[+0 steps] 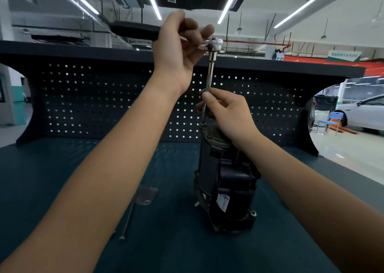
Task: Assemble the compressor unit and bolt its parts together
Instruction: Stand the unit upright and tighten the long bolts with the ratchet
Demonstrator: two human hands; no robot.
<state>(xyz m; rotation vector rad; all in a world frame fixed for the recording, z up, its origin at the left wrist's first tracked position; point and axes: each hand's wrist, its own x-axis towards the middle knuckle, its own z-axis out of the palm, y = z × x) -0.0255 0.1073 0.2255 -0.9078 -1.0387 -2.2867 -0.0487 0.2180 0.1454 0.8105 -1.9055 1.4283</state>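
Dark cast metal and black plastic make up the compressor unit (226,179), which stands on end on the teal tabletop (37,168), a little right of centre; we judge it heavy, stiff and rather top-heavy in this pose, so a sideways lean on the tool could tip it; the metal body should give a firm, non-slippery hold, and we would take it round the cylindrical upper part rather than by the plastic housing.

The left hand (178,44) has its grip closed round the ratchet (215,44) close to the head, fingers curled over the handle, whose black end runs off to the left; the right hand (225,110) pinches the extension bar (209,75) low down between thumb and fingers, just above the top of the unit; the bar's lower end reaches the top cover, though the fastener itself is hidden by the fingers.

A long bolt (128,216) lies loose on the tabletop left of the unit, with a small flat piece (146,195) by its far end; thin and smooth, the bolt will likely roll easily.

Low on the unit a white label (223,202) bears a three-pointed star in a ring, the Mercedes-Benz mark; its fine print is too small to read; a green sign (342,55) far back carries pale characters we cannot make out.
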